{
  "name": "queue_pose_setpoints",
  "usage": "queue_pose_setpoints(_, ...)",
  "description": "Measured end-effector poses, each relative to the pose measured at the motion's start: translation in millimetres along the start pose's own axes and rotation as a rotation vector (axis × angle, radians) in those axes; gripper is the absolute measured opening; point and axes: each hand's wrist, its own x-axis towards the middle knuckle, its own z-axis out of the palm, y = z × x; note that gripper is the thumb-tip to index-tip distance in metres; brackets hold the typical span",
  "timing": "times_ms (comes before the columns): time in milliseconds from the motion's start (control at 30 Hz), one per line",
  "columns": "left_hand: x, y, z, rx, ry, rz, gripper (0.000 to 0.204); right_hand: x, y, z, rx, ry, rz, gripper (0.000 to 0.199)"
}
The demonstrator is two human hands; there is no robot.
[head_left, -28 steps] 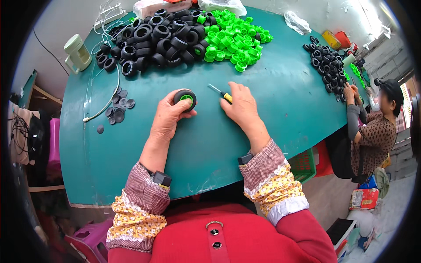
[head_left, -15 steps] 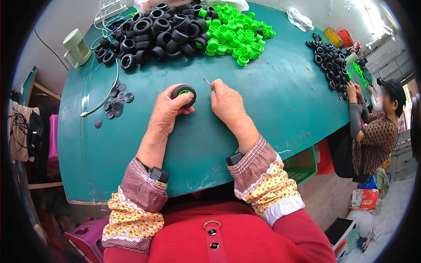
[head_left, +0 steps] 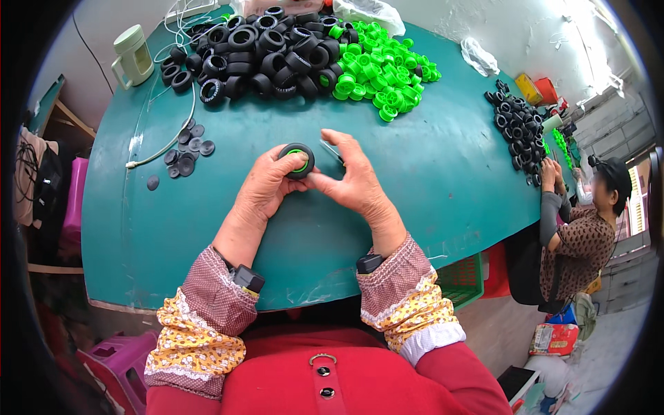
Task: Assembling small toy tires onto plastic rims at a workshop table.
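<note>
My left hand (head_left: 266, 185) grips a small black tyre with a green hub (head_left: 297, 160), holding it just above the teal table (head_left: 429, 180). My right hand (head_left: 356, 181) meets it from the right, thumb and forefinger against the tyre's rim. The thin metal shaft of a screwdriver (head_left: 331, 149) sticks out from behind the right fingers; its handle is hidden in that hand.
A heap of black tyres (head_left: 263, 52) and a heap of green hubs (head_left: 380, 83) lie at the far edge. Small black discs (head_left: 187, 151), a white cable (head_left: 169, 142) and a pale green jug (head_left: 131, 55) are at left. Another person (head_left: 581, 235) works at right beside more tyres (head_left: 519, 131).
The tyre has come up off the table between both hands. My right hand picked up the screwdriver and closed in against the tyre's right side.
</note>
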Motion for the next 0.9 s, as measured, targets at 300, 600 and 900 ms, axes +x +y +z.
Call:
queue_pose_setpoints(300,-0.7,-4.0,11.6,-0.049,-0.117,-0.014,0.03,-4.3,-14.3,15.9,0.291,-0.124,0.121,0.081)
queue_pose_setpoints(600,-0.3,-8.5,14.2,0.052,-0.115,0.044,0.027,-3.9,-12.1,16.7,0.366,-0.066,0.008,0.054)
queue_pose_setpoints(900,-5.7,-3.6,10.1,-0.016,-0.156,-0.01,0.032,-5.4,-9.0,21.1,0.344,0.069,0.274,0.057)
